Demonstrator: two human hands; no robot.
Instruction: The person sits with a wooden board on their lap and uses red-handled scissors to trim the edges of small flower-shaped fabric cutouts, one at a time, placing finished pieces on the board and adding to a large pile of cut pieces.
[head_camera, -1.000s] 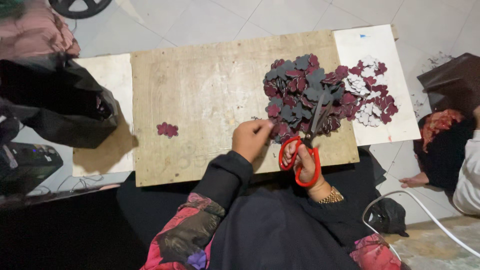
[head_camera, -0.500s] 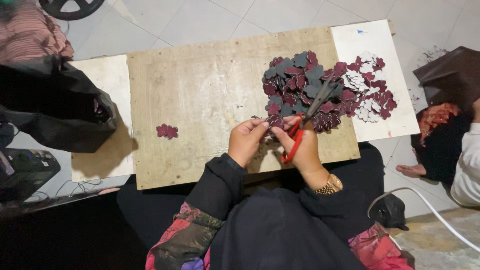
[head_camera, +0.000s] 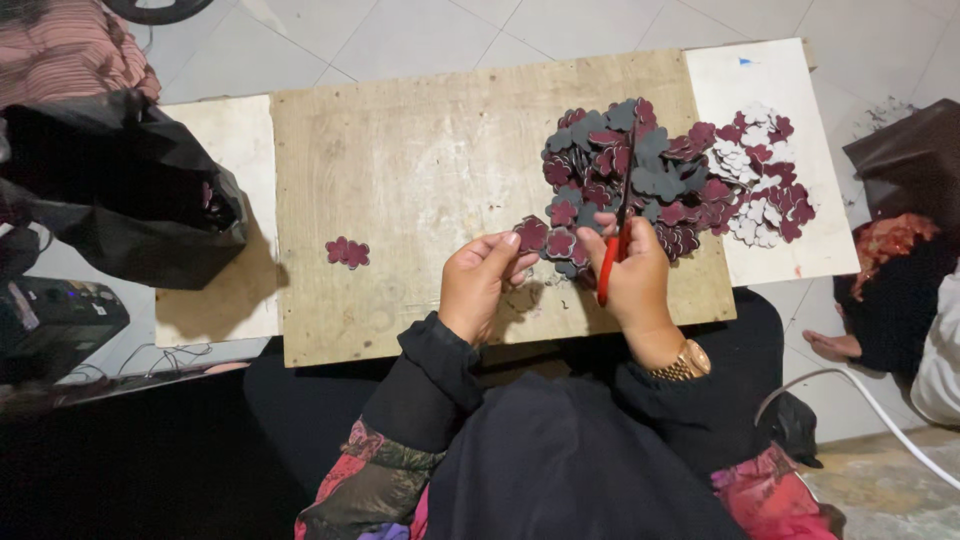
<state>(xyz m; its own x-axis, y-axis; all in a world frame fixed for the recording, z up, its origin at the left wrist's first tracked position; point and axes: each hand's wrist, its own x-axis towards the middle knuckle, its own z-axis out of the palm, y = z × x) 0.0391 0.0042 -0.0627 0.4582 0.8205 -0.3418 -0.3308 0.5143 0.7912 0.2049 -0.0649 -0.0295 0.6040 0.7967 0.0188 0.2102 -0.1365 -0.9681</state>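
My right hand (head_camera: 640, 285) grips red-handled scissors (head_camera: 612, 255), blades pointing away over a pile of dark red and grey flower-shaped cutouts (head_camera: 640, 165). My left hand (head_camera: 478, 282) pinches a dark red flower cutout (head_camera: 532, 234) at its fingertips, just left of the scissors. Both hands hover over the near edge of a worn wooden board (head_camera: 420, 170). A separate pair of dark red cutouts (head_camera: 347, 252) lies alone on the board to the left.
A white board (head_camera: 760, 75) at the right carries more red and white cutouts (head_camera: 760, 195). A black bag (head_camera: 130, 195) sits at the left beside a pale board (head_camera: 225, 300). Another person's foot (head_camera: 835, 348) and clothing are at the right. A white cable (head_camera: 880, 420) runs on the tiled floor.
My right hand lifted the scissors from my lap up to the board. My left hand moved in beside it, holding a cutout at the scissors.
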